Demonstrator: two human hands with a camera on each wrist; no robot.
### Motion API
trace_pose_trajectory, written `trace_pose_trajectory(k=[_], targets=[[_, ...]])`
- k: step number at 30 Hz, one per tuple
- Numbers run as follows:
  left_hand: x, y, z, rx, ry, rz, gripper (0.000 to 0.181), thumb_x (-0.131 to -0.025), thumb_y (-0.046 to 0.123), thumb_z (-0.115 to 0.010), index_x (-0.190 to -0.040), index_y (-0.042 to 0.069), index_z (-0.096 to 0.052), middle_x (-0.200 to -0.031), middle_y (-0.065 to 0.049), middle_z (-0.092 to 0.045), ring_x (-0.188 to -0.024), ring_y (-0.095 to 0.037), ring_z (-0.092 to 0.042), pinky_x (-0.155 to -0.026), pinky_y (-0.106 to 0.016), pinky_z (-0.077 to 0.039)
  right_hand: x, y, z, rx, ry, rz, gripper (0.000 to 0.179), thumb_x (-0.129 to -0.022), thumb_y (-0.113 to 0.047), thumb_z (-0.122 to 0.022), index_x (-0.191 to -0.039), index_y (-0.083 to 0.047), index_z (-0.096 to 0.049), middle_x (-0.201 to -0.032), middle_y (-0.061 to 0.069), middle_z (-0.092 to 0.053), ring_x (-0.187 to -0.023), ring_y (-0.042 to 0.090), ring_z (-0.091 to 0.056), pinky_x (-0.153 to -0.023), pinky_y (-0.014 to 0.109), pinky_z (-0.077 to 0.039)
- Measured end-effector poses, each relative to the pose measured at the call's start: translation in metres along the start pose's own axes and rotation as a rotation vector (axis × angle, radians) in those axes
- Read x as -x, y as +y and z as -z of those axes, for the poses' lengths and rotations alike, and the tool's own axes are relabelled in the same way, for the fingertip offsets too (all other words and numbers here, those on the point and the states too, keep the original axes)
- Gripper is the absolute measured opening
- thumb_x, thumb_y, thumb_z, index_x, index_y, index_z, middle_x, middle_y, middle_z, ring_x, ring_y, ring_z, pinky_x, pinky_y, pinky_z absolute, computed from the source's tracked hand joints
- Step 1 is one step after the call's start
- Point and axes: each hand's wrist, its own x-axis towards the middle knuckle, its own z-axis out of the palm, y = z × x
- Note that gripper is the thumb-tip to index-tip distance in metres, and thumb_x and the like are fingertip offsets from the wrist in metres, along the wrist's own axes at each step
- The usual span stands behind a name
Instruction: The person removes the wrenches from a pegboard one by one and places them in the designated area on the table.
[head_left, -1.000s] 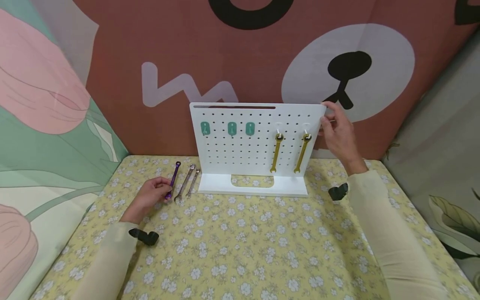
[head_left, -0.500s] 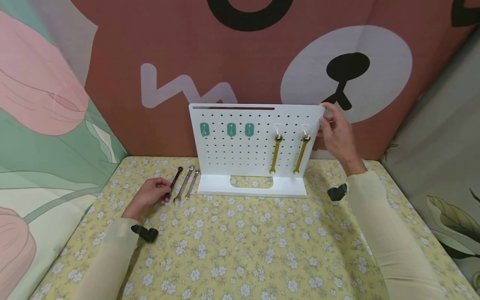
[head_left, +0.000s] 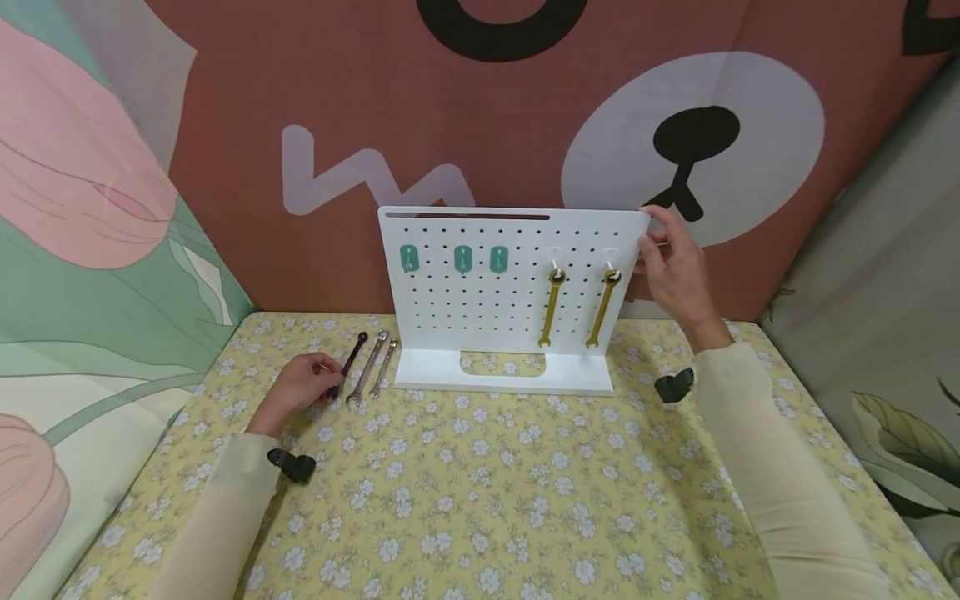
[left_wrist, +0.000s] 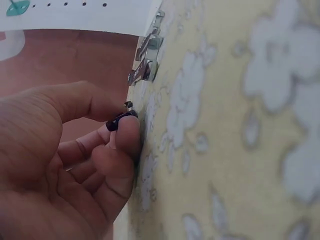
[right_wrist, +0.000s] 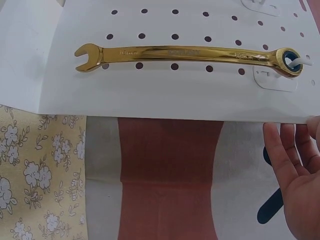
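Observation:
My left hand (head_left: pixel 302 385) pinches a dark purple combination wrench (head_left: pixel 351 357) near its lower end, low over the table at the left. The left wrist view shows thumb and fingertips meeting on the dark wrench (left_wrist: pixel 120 120), most of which the hand hides. Two silver wrenches, a longer one (head_left: pixel 367 368) and a shorter one (head_left: pixel 386 368), lie just right of it. At the top right corner of a white pegboard (head_left: pixel 480 337), my right hand (head_left: pixel 678 275) grips the edge between thumb and fingers. Two gold wrenches hang there on white hooks; the nearer gold wrench (right_wrist: pixel 175 54) fills the right wrist view.
Three green hooks, one of them the leftmost hook (head_left: pixel 408 258), sit on the board's left half. The board stands on a white base (head_left: pixel 570 379) with a cutout. A yellow floral cloth (head_left: pixel 450 500) covers the table. Behind rises a brown printed backdrop (head_left: pixel 517 125).
The purple wrench has tilted a little further right, its upper end dropping slightly toward the silver wrenches, and it looks darker. The right hand has stayed on the board's corner.

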Motion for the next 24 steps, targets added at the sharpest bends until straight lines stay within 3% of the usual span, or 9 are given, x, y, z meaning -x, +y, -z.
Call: trace_pose_trajectory(k=[8, 15, 22, 24], targets=[[0.0, 0.005, 0.0, -0.205, 0.019, -0.069, 0.023, -0.103, 0.019, -0.064, -0.109, -0.002, -0.068, -0.08, -0.009, -0.068, -0.063, -0.022, -0.064, -0.058, -0.038, -0.051, -0.001, 0.0, 0.001, -0.002, 0.002, 0.008, 0.043, -0.11, -0.017, -0.049, -0.153, -0.021, -0.047, -0.112, 0.016, -0.06, -0.093, 0.032, -0.064, -0.078, 0.018, -0.056], [0.0, 0.011, -0.001, -0.3, 0.03, -0.092, 0.022, -0.103, 0.021, -0.063, -0.104, 0.0, -0.07, -0.074, -0.007, -0.066, -0.058, -0.022, -0.057, -0.054, -0.038, -0.047, 0.0, 0.0, 0.002, 0.011, 0.002, -0.003, 0.043, -0.11, -0.019, -0.049, -0.154, -0.022, -0.046, -0.114, 0.015, -0.06, -0.095, 0.032, -0.064, -0.079, 0.018, -0.056], [0.003, 0.013, -0.002, -0.312, 0.179, -0.233, 0.023, -0.105, 0.022, -0.06, -0.103, 0.002, -0.072, -0.076, -0.007, -0.065, -0.055, -0.021, -0.052, -0.053, -0.038, -0.044, 0.0, -0.002, 0.001, 0.018, 0.001, -0.009, 0.044, -0.11, -0.02, -0.049, -0.154, -0.023, -0.047, -0.113, 0.014, -0.06, -0.091, 0.02, -0.063, -0.083, 0.034, -0.06], [0.005, 0.019, -0.004, -0.304, 0.192, -0.273, 0.023, -0.105, 0.022, -0.059, -0.105, 0.002, -0.072, -0.08, -0.007, -0.066, -0.058, -0.021, -0.053, -0.053, -0.038, -0.044, 0.001, -0.002, 0.001, 0.019, -0.001, -0.01, 0.044, -0.11, -0.02, -0.049, -0.154, -0.023, -0.047, -0.113, 0.013, -0.06, -0.089, 0.015, -0.061, -0.084, 0.038, -0.06]])
